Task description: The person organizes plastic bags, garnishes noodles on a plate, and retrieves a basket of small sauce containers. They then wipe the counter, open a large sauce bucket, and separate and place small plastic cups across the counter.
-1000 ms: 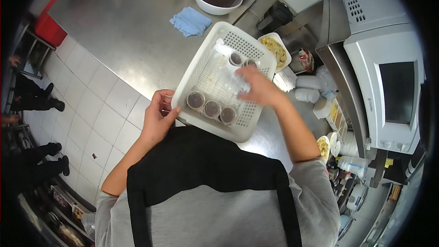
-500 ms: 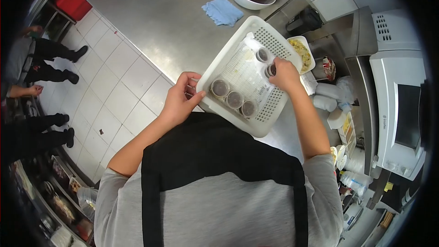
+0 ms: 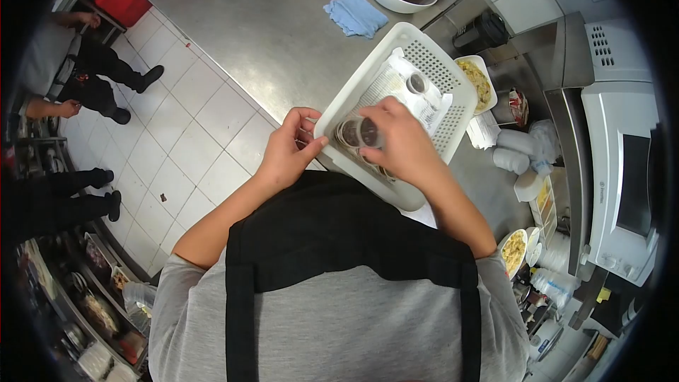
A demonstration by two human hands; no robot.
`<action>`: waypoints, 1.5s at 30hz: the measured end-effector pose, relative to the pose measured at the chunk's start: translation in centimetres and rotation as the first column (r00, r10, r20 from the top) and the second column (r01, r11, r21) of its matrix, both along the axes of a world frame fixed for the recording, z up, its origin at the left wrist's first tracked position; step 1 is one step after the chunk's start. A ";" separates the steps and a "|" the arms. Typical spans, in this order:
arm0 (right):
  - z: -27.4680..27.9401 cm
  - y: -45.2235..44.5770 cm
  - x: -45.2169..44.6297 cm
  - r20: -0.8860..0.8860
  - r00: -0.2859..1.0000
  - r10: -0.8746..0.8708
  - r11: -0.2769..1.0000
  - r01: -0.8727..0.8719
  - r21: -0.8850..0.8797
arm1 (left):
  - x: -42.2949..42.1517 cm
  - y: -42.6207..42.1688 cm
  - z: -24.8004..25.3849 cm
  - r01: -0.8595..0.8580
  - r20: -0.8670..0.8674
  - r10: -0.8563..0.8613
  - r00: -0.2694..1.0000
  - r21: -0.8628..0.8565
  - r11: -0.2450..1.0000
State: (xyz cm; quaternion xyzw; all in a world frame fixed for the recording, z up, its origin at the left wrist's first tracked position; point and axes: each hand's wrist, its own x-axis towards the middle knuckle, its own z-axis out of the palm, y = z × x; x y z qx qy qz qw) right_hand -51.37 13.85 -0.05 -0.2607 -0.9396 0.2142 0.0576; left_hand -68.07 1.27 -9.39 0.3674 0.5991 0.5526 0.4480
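A white plastic basket (image 3: 339, 102) with perforated ends is on the steel counter, tilted toward my body. My left hand (image 3: 288, 148) grips its left rim, the thumb by the near corner. Inside the basket, my right hand (image 3: 402, 143) pinches a small clear cup (image 3: 368, 133) of dark contents between thumb and fingers. Beside that cup sits another dark-filled cup (image 3: 348, 132); more cups in the near corner are largely hidden by my right hand. A lone cup (image 3: 416, 83) stands farther back, on printed white paper (image 3: 399, 64) lining the basket.
A blue cloth (image 3: 356, 14) and a white bowl (image 3: 396, 0) lie beyond the basket on the counter (image 3: 262, 35). Right of it are a food tray (image 3: 475, 85), stacked containers (image 3: 511, 160) and a microwave (image 3: 622, 184). Other people (image 3: 92, 74) stand on the tiled floor at left.
My right hand has moved left and nearer within the basket, carrying a cup from the far right to the near row. My left hand still holds the rim.
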 end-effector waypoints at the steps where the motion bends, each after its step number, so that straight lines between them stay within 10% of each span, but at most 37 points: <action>1: 0.6 0.1 0.6 -0.021 0.999 -0.035 0.999 0.035 -0.016 | 0.0 0.0 -0.1 -0.001 0.005 0.001 1.000 0.002 1.000; 15: -2.0 8.0 3.6 0.219 0.933 -0.287 0.933 0.324 -0.158 | 0.0 0.0 -0.2 0.010 0.072 -0.009 0.997 -0.009 1.000; 24: -9.2 13.1 2.8 0.001 0.872 -0.490 0.868 0.488 0.096 | -0.5 0.5 0.6 0.068 -0.014 -0.069 0.998 -0.029 0.997; 32: -0.7 1.3 7.7 -0.043 0.948 -0.315 0.930 0.299 -0.214 | -2.5 3.4 4.7 0.312 -0.738 -0.047 0.673 0.226 0.923; 39: -2.8 -2.4 7.9 -0.002 0.950 -0.312 0.913 0.299 -0.278 | -1.5 5.3 4.1 0.241 -0.484 -0.209 0.850 0.005 0.970; 45: -2.0 -2.2 11.3 -0.346 0.783 -0.516 0.855 0.495 -0.155 | -1.2 7.0 1.2 0.259 -0.274 -0.281 0.920 -0.112 0.959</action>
